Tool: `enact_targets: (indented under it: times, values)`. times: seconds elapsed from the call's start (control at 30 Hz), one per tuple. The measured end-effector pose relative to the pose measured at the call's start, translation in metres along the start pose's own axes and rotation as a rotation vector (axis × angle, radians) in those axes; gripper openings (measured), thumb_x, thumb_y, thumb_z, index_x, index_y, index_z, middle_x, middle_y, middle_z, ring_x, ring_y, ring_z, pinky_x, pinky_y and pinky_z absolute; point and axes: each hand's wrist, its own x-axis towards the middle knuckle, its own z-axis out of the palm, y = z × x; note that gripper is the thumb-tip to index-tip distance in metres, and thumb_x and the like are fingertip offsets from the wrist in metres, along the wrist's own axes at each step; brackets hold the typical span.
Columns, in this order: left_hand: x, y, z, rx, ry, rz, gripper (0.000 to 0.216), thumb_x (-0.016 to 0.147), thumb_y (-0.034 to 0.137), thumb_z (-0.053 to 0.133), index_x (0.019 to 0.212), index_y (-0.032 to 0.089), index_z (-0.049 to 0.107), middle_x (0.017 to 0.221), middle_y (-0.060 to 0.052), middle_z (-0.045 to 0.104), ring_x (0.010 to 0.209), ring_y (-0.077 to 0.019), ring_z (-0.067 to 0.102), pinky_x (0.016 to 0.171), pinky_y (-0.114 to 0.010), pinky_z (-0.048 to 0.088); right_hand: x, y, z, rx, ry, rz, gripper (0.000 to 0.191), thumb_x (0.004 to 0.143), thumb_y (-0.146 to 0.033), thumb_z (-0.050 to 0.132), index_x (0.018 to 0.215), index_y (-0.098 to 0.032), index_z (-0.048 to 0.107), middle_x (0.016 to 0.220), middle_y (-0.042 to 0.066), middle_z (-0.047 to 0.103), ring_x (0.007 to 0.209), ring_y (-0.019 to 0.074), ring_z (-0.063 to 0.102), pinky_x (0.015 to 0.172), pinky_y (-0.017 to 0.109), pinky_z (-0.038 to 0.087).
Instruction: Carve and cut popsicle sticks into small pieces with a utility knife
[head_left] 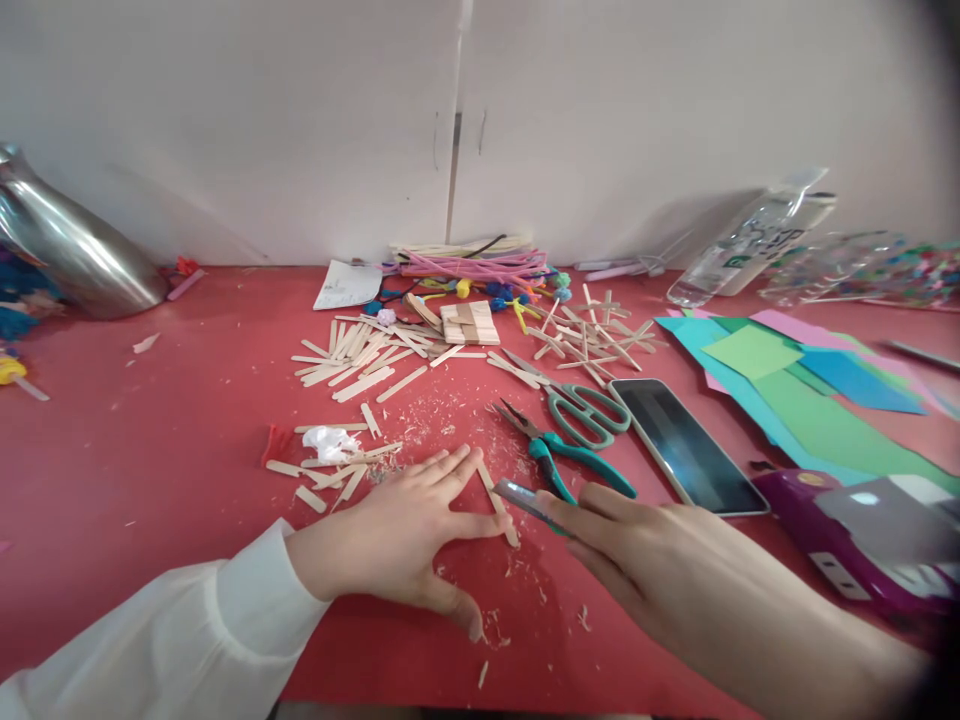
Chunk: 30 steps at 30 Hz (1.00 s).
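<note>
Okay, status: left hand (pixel 409 525) is palm-down with fingers spread, not gripping anything. 1 fingertip presses the lower part of a wooden stick (pixel 487 483) onto the red counter (pixel 187 430); another sits just beside its far end. So the stick lies flat, tilted, between the 2 hands.

Right hand (pixel 637 545) is closed around a cutter knife (pixel 525 498), its tip end pointing at the stick. Gap is tiny; can't tell if the edge touches wood.

Risks, my read:
1. Cut finger. Tip end is right next to the left fingertips. A slip on the narrow wood would carry it into them.
2. Stick swivels. Hold-down looks like mostly 1 fingertip, so side load could spin it.
3. Split. Thin wood, so a deep bite along the grain could run too far.
4. Skating. Shavings (pixel 442 405) litter the counter; any under the stick would cost friction.
5. Snag. Pliers (pixel 541 450) sit just beyond the knife with their handles spread, scissors (pixel 553 388) behind them, phone (pixel 686 440) to the right. A wide right-hand stroke could knock the pliers.

Spare sticks (pixel 356 355) are piled farther back, so a spoiled piece looks cheap. A finger isn't.
</note>
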Motion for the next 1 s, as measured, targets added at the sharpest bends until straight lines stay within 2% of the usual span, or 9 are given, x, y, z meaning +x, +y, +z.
enact_targets:
  times: [0.13, 0.3, 0.4, 0.53, 0.67, 0.77, 0.83, 0.9, 1.0]
  values:
    - [0.001, 0.0, 0.0, -0.003, 0.012, 0.022, 0.084, 0.058, 0.074, 0.057, 0.13, 0.03, 0.048, 0.151, -0.013, 0.011, 0.134, -0.0422, 0.013, 0.103, -0.057, 0.023, 0.003, -0.005, -0.004, -0.112, -0.073, -0.09, 0.05, 0.068, -0.01, 0.059, 0.115, -0.024, 0.062, 0.089, 0.007, 0.07, 0.054, 0.0168, 0.063, 0.04, 0.025, 0.044]
    - [0.002, 0.0, 0.0, -0.003, 0.012, 0.042, 0.086, 0.056, 0.075, 0.058, 0.129, 0.028, 0.049, 0.15, -0.016, 0.011, 0.134, -0.0425, 0.012, 0.102, -0.057, 0.024, 0.01, -0.004, -0.006, -0.084, -0.108, -0.115, 0.048, 0.07, -0.015, 0.061, 0.117, -0.023, 0.06, 0.092, 0.009, 0.07, 0.067, 0.02, 0.066, 0.048, 0.026, 0.048]
    - [0.002, 0.0, 0.001, -0.021, 0.04, 0.061, 0.087, 0.054, 0.074, 0.06, 0.127, 0.027, 0.051, 0.15, -0.015, 0.01, 0.134, -0.0425, 0.012, 0.103, -0.056, 0.023, 0.013, -0.002, -0.008, -0.002, -0.121, -0.079, 0.044, 0.074, -0.014, 0.054, 0.118, -0.021, 0.06, 0.09, 0.008, 0.07, 0.068, 0.0186, 0.066, 0.053, 0.026, 0.05]
    - [0.002, -0.001, -0.002, -0.035, 0.039, 0.039, 0.084, 0.058, 0.073, 0.059, 0.127, 0.026, 0.051, 0.15, -0.014, 0.011, 0.134, -0.0412, 0.014, 0.104, -0.055, 0.023, 0.016, -0.003, -0.006, 0.226, -0.095, 0.109, 0.04, 0.081, -0.012, 0.043, 0.114, -0.025, 0.063, 0.075, 0.003, 0.07, 0.06, 0.0159, 0.064, 0.054, 0.026, 0.05]
    - [0.001, -0.001, -0.005, -0.031, 0.016, -0.002, 0.081, 0.061, 0.072, 0.058, 0.127, 0.027, 0.051, 0.151, -0.012, 0.011, 0.134, -0.0416, 0.015, 0.104, -0.055, 0.023, 0.017, -0.004, -0.003, 0.559, -0.071, 0.296, 0.033, 0.084, -0.023, 0.045, 0.107, -0.027, 0.067, 0.062, 0.0, 0.065, 0.049, 0.0125, 0.056, 0.045, 0.021, 0.044]
    - [0.0, -0.001, -0.005, -0.037, 0.013, -0.004, 0.079, 0.062, 0.071, 0.058, 0.127, 0.027, 0.051, 0.151, -0.012, 0.009, 0.134, -0.0412, 0.014, 0.105, -0.055, 0.022, 0.018, -0.006, -0.004, 0.812, -0.214, 0.509, 0.034, 0.082, -0.028, 0.048, 0.112, -0.025, 0.066, 0.042, -0.006, 0.045, 0.035, 0.0077, 0.038, 0.034, 0.018, 0.031]
    - [-0.001, -0.001, -0.006, -0.038, 0.015, -0.008, 0.078, 0.063, 0.072, 0.057, 0.127, 0.027, 0.051, 0.151, -0.011, 0.009, 0.135, -0.0403, 0.013, 0.105, -0.054, 0.022, 0.019, -0.006, -0.006, 0.955, -0.338, 0.64, 0.039, 0.083, -0.03, 0.047, 0.12, -0.024, 0.06, 0.038, -0.009, 0.031, 0.032, 0.0063, 0.027, 0.032, 0.017, 0.023]
    - [-0.001, -0.001, -0.006, -0.029, 0.011, -0.014, 0.078, 0.063, 0.072, 0.056, 0.128, 0.028, 0.05, 0.151, -0.01, 0.009, 0.135, -0.0396, 0.012, 0.106, -0.053, 0.022, 0.018, -0.004, -0.008, 1.065, -0.409, 0.693, 0.043, 0.085, -0.034, 0.045, 0.125, -0.024, 0.055, 0.038, -0.01, 0.028, 0.031, 0.0061, 0.026, 0.031, 0.016, 0.021]
    - [-0.001, 0.0, -0.006, -0.012, -0.006, -0.021, 0.079, 0.064, 0.073, 0.054, 0.13, 0.03, 0.047, 0.151, -0.011, 0.009, 0.135, -0.0392, 0.01, 0.105, -0.054, 0.021, 0.016, 0.002, -0.007, 1.154, -0.446, 0.703, 0.045, 0.087, -0.042, 0.042, 0.127, -0.026, 0.053, 0.039, -0.009, 0.034, 0.03, 0.0058, 0.028, 0.032, 0.016, 0.022]
